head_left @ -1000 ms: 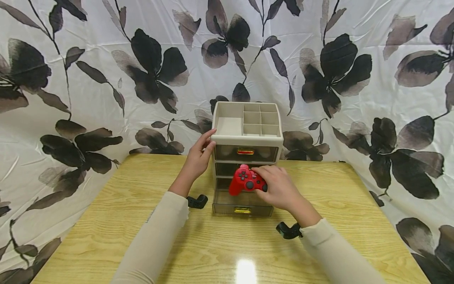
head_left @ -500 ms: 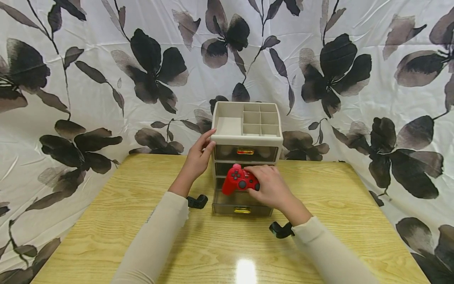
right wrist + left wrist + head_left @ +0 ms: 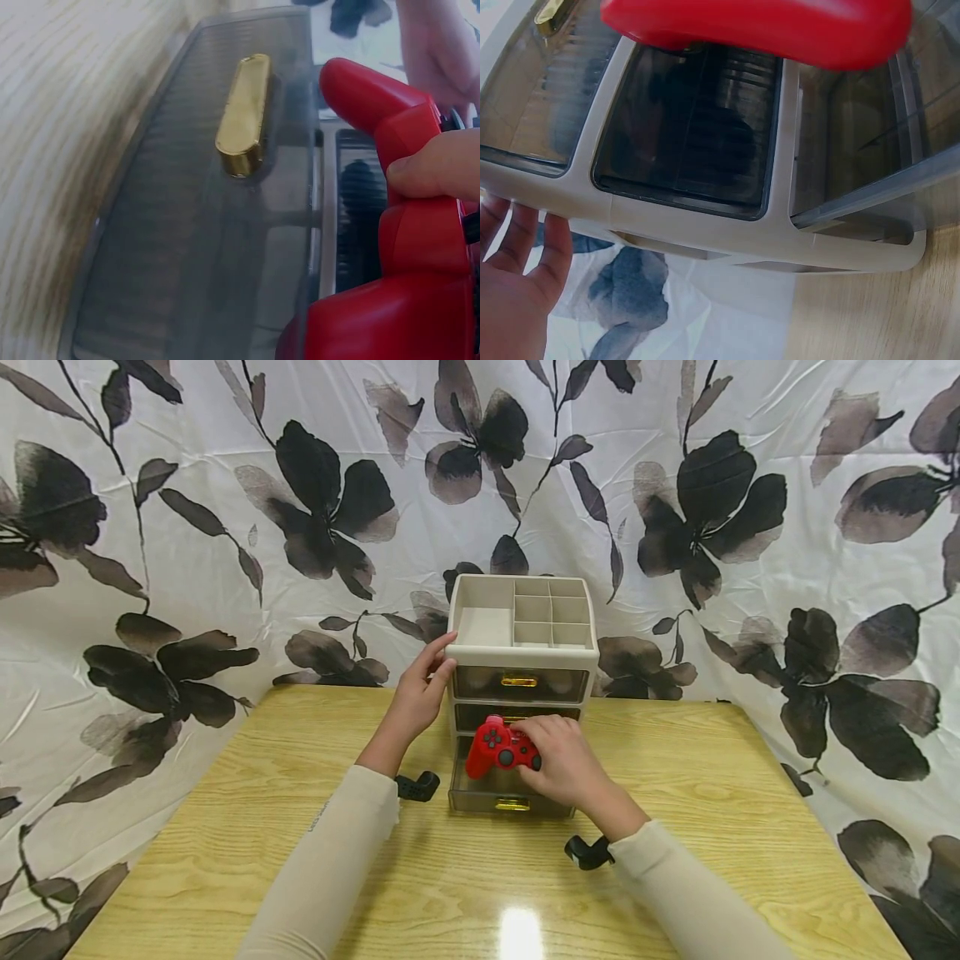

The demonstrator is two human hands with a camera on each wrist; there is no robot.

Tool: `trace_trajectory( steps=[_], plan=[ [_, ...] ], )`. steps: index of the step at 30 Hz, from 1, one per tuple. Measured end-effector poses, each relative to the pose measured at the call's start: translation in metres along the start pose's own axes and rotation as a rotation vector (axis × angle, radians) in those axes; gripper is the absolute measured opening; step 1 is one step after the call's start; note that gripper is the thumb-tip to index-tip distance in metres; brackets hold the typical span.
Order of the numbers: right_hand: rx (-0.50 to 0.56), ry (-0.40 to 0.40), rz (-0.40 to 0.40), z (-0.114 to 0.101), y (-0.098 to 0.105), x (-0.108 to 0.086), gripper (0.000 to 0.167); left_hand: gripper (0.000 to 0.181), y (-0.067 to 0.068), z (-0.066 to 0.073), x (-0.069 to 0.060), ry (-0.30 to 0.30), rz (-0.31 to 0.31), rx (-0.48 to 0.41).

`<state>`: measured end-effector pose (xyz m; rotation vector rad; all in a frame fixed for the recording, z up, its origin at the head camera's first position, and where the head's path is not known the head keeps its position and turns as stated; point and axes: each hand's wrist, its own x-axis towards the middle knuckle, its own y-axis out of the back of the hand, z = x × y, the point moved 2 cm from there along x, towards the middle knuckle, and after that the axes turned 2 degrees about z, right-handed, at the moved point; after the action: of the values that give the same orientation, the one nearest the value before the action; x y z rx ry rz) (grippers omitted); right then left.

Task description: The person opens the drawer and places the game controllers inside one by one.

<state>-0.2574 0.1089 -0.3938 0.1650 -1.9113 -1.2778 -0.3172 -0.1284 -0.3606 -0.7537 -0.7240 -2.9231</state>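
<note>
A red game controller (image 3: pixel 495 747) with dark buttons and sticks is held over the pulled-out bottom drawer (image 3: pixel 480 802) of a small cream organizer (image 3: pixel 525 653). My right hand (image 3: pixel 566 760) grips its right side, thumb and fingers around the edge. In the right wrist view the controller (image 3: pixel 420 232) is just above and behind the drawer's clear front, which has a gold handle (image 3: pixel 245 112). My left hand (image 3: pixel 416 693) rests its fingers on the organizer's upper left side. Those fingers (image 3: pixel 555 251) lie fairly straight along the cream frame in the left wrist view.
Two upper drawers, the top one (image 3: pixel 487 683) and the middle one (image 3: pixel 472 717), are closed. The organizer's top has divided compartments (image 3: pixel 532 610). A wooden table (image 3: pixel 300 777) lies beneath, with a floral cloth (image 3: pixel 480 527) hanging behind it.
My right hand has carried the controller to the left and, lately, slightly down over the bottom drawer. The left hand and the organizer have stayed in place.
</note>
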Motion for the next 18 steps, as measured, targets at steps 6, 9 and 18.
trace_trajectory(
  steps=[6,9,18],
  plan=[
    [0.014,0.013,-0.006,-0.001,-0.007,-0.002,0.051,0.045,0.000,-0.001,0.000,0.002,0.001,-0.001],
    [0.026,0.012,-0.020,-0.002,-0.009,-0.002,0.051,0.044,0.000,-0.002,0.000,-0.008,0.007,-0.002],
    [0.059,-0.002,-0.059,0.000,-0.017,-0.004,0.051,0.044,0.000,-0.001,0.000,-0.021,0.009,0.003]
  ],
)
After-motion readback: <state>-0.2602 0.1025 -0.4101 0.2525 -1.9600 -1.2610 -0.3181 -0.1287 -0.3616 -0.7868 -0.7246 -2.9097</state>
